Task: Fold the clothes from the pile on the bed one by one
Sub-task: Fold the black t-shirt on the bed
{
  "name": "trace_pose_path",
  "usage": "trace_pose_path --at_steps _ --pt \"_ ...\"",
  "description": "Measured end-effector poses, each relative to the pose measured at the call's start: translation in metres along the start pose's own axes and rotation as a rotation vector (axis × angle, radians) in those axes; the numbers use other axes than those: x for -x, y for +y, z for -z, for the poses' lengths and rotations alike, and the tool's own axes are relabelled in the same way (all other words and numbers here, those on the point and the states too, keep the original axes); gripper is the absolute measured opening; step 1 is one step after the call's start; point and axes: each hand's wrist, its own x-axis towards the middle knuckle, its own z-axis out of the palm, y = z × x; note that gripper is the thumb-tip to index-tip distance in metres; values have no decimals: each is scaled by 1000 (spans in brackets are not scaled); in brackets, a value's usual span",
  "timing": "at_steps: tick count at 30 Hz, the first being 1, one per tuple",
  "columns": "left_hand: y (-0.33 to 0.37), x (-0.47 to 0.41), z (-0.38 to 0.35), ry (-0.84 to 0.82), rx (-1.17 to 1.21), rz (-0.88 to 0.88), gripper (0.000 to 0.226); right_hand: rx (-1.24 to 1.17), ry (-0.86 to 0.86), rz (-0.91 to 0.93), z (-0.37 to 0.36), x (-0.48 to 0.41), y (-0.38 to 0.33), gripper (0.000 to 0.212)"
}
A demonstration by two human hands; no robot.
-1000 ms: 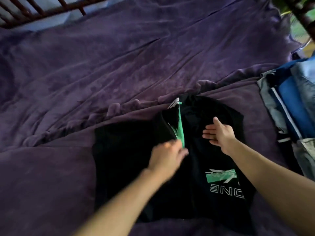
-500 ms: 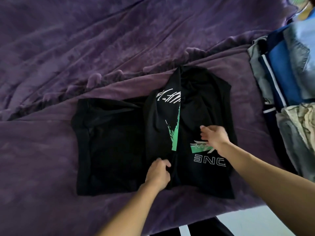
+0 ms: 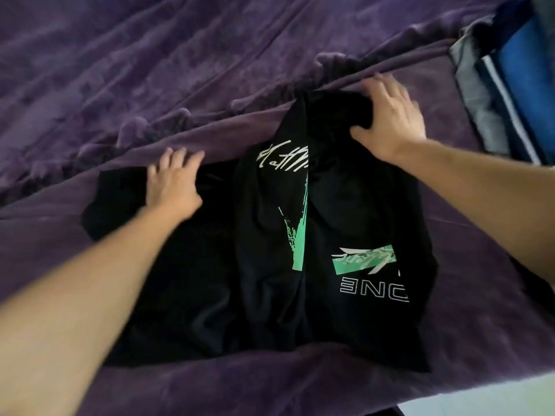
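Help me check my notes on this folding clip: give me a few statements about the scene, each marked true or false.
1. The black T-shirt with green and white print lies on the purple plush blanket. True.
2. The left hand holds a blue garment. False: it rests on the shirt's plain black far left edge.
3. The right hand is at the shirt's far end. True.
4. The shirt lies fully spread out. False: a flap is folded over its middle and cuts across the print.
5. Other clothes lie left of the shirt. False: the pile of blue and grey clothes is at the right edge.
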Motion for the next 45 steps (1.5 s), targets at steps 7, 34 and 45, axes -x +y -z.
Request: trace_pose_path --at_steps 7,34,45 --pt "-56 -24 13 105 -49 208 27 54 -8 -59 -20 -34 -15 47" --pt "-105 284 -83 -131 -77 -18 28 485 -500 -97 -27 341 35 45" --pt "-84 268 -120 -481 62 103 58 184 -583 -187 -89 343 3 59"
